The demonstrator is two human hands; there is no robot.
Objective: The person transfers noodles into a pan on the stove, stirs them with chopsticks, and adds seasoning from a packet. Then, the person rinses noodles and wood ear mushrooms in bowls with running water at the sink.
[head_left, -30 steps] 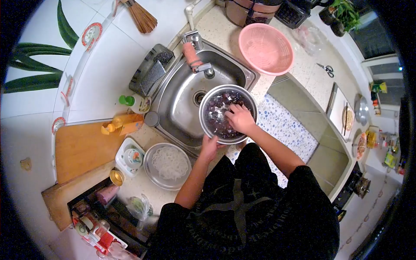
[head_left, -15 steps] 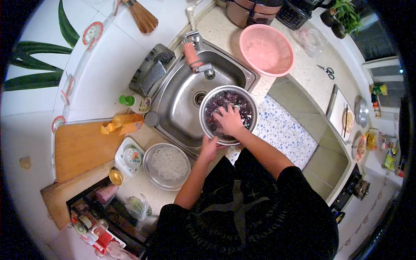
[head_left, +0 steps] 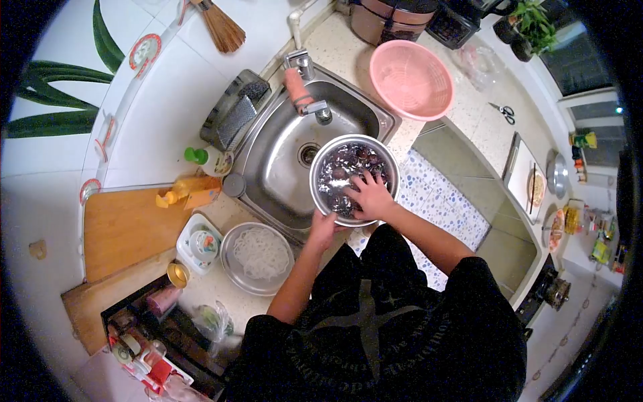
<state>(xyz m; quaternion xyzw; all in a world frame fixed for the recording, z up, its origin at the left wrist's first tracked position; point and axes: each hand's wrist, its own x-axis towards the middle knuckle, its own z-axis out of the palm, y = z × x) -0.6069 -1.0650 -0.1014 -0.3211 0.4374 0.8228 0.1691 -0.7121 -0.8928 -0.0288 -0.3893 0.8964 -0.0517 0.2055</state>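
A round steel bowl [head_left: 313, 175] is at the front right of the sink [head_left: 268, 175], over its edge. In it lie dark purple, round fruits [head_left: 362, 158] in water that glints; their exact kind is hard to make out. My left hand [head_left: 324, 229] grips the bowl's near-left rim. My right hand [head_left: 372, 197] reaches into the bowl from the near right, its fingers spread and touching the fruits and water. Part of the bowl's near rim is hidden behind my right hand.
The faucet [head_left: 323, 110] reaches over the sink. Beyond it on the counter stands a pink colander [head_left: 412, 80]. To the left are a metal dish of white noodle-like strands [head_left: 258, 254], a dish soap bottle [head_left: 181, 194] and a wooden board [head_left: 134, 228]. Scissors [head_left: 506, 112] lie right.
My right hand has shifted to the right and nearer in the bowl, uncovering more fruits and shiny water. My left hand keeps its hold on the rim.
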